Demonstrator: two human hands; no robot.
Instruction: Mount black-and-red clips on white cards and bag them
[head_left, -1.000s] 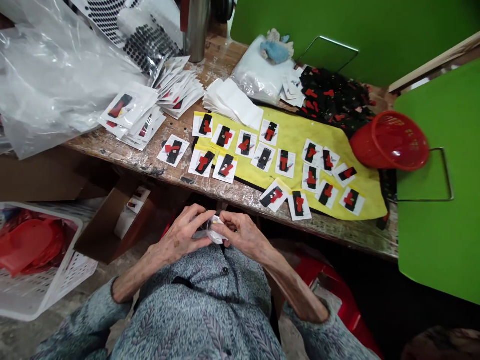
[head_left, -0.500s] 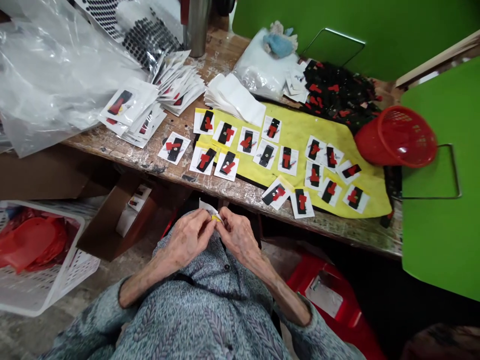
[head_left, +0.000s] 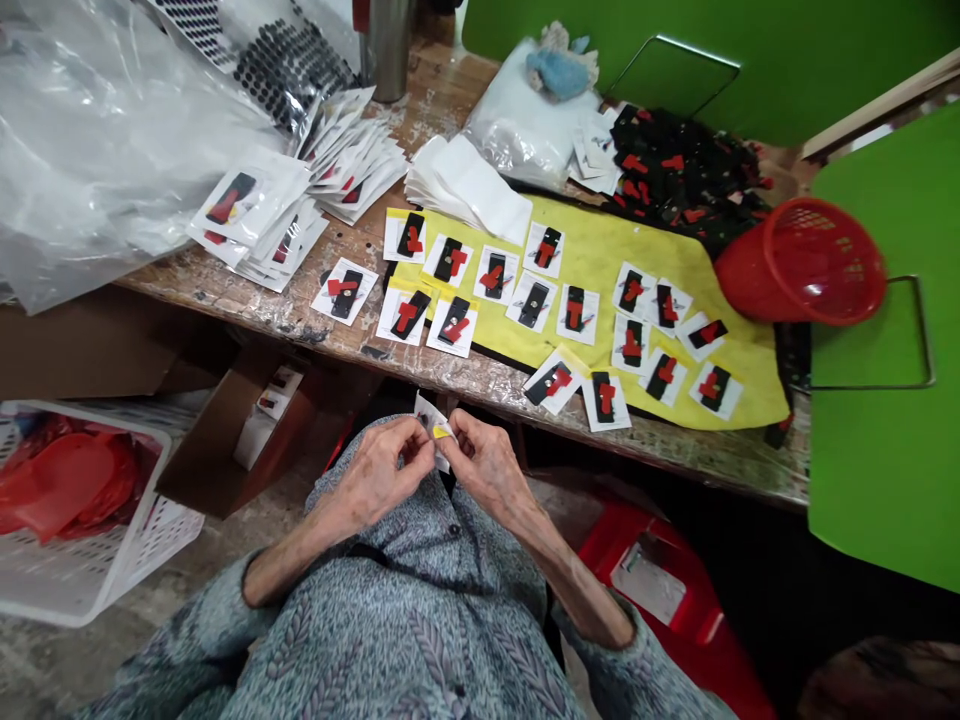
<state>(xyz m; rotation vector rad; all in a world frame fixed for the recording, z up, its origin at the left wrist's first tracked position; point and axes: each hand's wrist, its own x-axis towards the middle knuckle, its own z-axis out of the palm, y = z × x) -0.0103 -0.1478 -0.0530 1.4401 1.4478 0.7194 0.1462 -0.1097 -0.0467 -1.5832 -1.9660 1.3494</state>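
A small white packet (head_left: pixel 425 408) with a yellow patch is held over my lap, just below the table's front edge. My right hand (head_left: pixel 486 466) is closed on its right side, thumb and fingers pinched. At its left side, my left hand (head_left: pixel 384 462) has thumb and fingertips pinched against the packet. The fingers hide much of the packet. On the table ahead, several white cards, each with a black-and-red piece such as this one (head_left: pixel 575 314), lie over and around a yellow cloth (head_left: pixel 592 235).
Filled packets (head_left: pixel 247 200) are piled at the left beside a large clear plastic bag (head_left: pixel 112 130). Folded white sheets (head_left: pixel 480 190) lie behind the cards. A red basket (head_left: pixel 799 265) stands right, near loose black-and-red pieces (head_left: pixel 682 180). An open cardboard box (head_left: pixel 199 460) sits below left.
The packet has turned more upright and shows more of its face. My left hand has shifted slightly, with a gap now visible between thumb and forefinger. My right hand has moved slightly right.
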